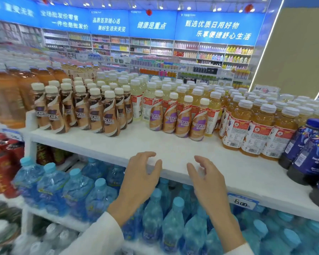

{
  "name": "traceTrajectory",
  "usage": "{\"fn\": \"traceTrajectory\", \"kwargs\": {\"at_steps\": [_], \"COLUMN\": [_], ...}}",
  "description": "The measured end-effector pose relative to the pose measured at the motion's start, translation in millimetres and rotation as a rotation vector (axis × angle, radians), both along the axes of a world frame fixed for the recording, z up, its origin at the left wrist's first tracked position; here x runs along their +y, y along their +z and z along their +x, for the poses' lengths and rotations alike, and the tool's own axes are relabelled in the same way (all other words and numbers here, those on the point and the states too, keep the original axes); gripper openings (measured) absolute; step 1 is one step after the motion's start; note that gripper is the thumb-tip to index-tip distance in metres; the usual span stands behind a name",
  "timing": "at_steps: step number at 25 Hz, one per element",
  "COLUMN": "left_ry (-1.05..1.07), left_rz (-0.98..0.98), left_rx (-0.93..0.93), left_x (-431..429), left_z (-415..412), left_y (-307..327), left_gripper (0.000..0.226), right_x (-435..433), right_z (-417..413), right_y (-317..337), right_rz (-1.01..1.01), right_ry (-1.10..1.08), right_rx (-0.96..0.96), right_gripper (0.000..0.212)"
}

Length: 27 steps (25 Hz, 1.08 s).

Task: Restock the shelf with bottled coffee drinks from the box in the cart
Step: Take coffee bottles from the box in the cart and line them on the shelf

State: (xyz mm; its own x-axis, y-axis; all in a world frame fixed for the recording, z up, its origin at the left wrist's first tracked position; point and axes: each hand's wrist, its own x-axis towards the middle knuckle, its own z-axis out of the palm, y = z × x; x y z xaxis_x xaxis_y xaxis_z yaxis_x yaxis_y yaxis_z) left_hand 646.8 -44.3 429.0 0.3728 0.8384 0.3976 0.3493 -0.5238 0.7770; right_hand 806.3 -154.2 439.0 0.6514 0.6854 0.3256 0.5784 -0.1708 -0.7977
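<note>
Brown Nescafe coffee bottles (pixel 77 109) with cream caps stand in rows at the left of the white top shelf (pixel 173 150). Several purple-label Nescafe bottles (pixel 180 118) stand in a slanted row at the middle. Both of my hands hover at the shelf's front edge and hold nothing. My left hand (pixel 138 181) has loosely curved fingers over the edge. My right hand (pixel 206 181) faces it, fingers relaxed. The box and the cart are out of view.
Amber tea bottles (pixel 250 126) fill the shelf's right side, with dark blue bottles (pixel 306 150) at the far right. Orange drinks (pixel 9 96) stand at the left. Blue water bottles (pixel 99 196) pack the shelf below. A price tag (pixel 242 203) hangs on the edge.
</note>
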Motion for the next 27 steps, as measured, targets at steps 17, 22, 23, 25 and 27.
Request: {"fn": "traceTrajectory", "kwargs": {"at_steps": [17,22,23,25,27], "left_ry": [0.570,0.848,0.884,0.942,1.007], "left_rz": [-0.444,-0.613,-0.637,-0.692,-0.740], "left_rx": [-0.072,-0.053,-0.048,-0.090,-0.125], "left_x": [-75.5,-101.2,-107.6,-118.9,-125.2], "left_z": [-375.0,-500.0,-519.5,-552.5,-580.5], "left_y": [-157.0,-210.9,-222.3,-238.6,-251.9], "left_gripper": [0.014,0.033,0.034,0.032,0.030], "right_x": [31.6,58.8,64.7,72.9,83.1], "right_z": [-335.5,-456.2,-473.5,-508.9,-539.4], "right_y": [-164.5,-218.1,-225.4,-235.0,-242.0], "right_rz": [-0.298,-0.508,-0.522,-0.566,-0.645], "right_ry": [0.525,0.743,0.773,0.834,0.898], "right_rx": [0.060,0.145,0.148,0.121,0.062], "right_gripper": [0.035,0.034,0.032,0.031,0.031]}}
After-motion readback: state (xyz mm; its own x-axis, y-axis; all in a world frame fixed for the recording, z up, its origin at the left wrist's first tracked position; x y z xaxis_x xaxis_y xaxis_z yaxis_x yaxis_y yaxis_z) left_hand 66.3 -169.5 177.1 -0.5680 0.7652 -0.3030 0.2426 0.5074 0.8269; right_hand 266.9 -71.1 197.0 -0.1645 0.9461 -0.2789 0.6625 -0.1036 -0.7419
